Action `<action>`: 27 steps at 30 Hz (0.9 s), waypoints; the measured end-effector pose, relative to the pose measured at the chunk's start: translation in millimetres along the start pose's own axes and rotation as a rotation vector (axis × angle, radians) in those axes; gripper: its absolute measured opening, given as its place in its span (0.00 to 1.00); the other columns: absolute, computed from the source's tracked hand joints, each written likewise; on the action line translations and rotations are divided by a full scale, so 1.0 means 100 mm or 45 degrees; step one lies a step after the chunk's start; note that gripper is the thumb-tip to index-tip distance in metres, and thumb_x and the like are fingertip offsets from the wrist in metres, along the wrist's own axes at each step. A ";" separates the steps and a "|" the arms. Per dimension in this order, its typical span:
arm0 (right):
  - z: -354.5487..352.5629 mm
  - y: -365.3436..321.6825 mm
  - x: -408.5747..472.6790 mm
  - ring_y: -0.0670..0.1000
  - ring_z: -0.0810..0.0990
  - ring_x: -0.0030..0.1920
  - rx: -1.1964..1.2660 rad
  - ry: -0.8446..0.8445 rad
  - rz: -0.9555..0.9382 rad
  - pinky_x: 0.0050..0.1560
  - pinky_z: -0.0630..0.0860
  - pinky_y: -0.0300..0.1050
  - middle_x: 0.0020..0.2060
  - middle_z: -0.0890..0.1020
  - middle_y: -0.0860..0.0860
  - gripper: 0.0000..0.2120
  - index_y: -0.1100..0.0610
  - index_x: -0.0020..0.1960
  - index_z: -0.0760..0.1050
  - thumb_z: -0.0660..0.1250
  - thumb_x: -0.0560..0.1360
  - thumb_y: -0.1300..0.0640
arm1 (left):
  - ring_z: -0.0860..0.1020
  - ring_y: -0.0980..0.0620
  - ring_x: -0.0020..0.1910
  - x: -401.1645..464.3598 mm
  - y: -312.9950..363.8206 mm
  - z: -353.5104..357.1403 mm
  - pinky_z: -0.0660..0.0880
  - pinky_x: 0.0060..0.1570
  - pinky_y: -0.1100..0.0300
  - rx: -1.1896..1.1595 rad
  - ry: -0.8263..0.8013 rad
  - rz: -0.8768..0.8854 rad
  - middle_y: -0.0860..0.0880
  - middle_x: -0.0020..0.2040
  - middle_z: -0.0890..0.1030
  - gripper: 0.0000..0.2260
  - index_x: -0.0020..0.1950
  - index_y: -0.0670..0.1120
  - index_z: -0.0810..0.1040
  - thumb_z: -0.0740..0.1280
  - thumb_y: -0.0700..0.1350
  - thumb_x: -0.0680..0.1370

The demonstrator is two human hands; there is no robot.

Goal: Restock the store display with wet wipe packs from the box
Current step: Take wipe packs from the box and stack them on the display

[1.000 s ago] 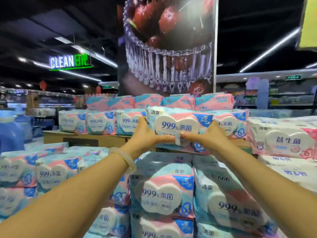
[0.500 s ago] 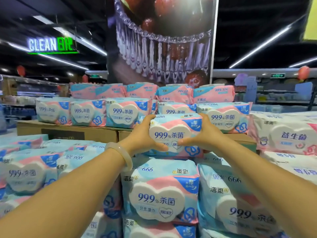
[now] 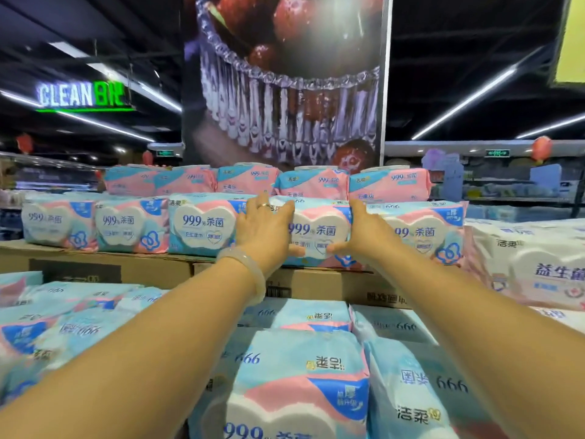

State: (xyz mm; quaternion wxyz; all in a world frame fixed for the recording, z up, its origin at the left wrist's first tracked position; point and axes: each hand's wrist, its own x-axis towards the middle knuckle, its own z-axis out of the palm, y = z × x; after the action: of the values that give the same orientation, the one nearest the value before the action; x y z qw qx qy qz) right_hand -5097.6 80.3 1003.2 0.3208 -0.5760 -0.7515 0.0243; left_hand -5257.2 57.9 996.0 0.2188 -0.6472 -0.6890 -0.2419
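Note:
A pink-and-blue wet wipe pack [image 3: 319, 231] with a white heart label stands upright in the front row of the display, resting on brown cardboard boxes [image 3: 332, 285]. My left hand [image 3: 264, 231] grips its left side, fingers over the top edge. My right hand [image 3: 364, 232] grips its right side, thumb under the front. The pack sits in the gap between two matching packs, one on the left [image 3: 202, 224] and one on the right [image 3: 424, 232]. A second row of pink packs [image 3: 316, 182] stands behind and higher.
More stacked packs [image 3: 300, 384] fill the level below my arms. White packs [image 3: 535, 264] lie at the right. A tall poster of a glass bowl [image 3: 285, 80] rises behind the display. Store shelves [image 3: 506, 188] stand far right.
Both hands have carried the pack forward and up, from in front of the display into the gap in the front row on the cardboard boxes.

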 end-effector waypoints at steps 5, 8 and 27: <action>0.09 -0.02 0.22 0.61 0.76 0.61 -0.152 -0.006 -0.016 0.58 0.76 0.57 0.63 0.75 0.59 0.41 0.57 0.70 0.59 0.77 0.66 0.46 | 0.67 0.41 0.67 0.28 -0.02 0.10 0.62 0.67 0.48 0.235 -0.018 0.129 0.43 0.66 0.71 0.34 0.67 0.44 0.64 0.71 0.60 0.69; 0.08 -0.04 0.28 0.60 0.76 0.61 -0.203 -0.038 -0.004 0.59 0.76 0.57 0.61 0.76 0.58 0.40 0.57 0.69 0.61 0.77 0.66 0.45 | 0.67 0.42 0.69 0.35 -0.09 0.15 0.54 0.72 0.45 0.223 -0.050 0.174 0.44 0.68 0.71 0.36 0.70 0.44 0.61 0.69 0.61 0.70; -0.16 -0.77 -0.95 0.61 0.60 0.71 -0.350 -0.242 -0.328 0.68 0.65 0.55 0.68 0.63 0.58 0.32 0.58 0.71 0.63 0.70 0.73 0.46 | 0.45 0.48 0.78 -0.91 -0.34 -0.70 0.46 0.75 0.49 0.177 -0.246 0.172 0.47 0.79 0.45 0.40 0.78 0.45 0.44 0.64 0.58 0.76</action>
State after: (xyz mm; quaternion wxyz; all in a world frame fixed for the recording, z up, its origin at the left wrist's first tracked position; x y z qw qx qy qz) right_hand -5142.4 -34.9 1004.3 0.1674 -0.5085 -0.8421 -0.0656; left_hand -5286.0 -58.6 993.4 0.2116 -0.6956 -0.6769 -0.1146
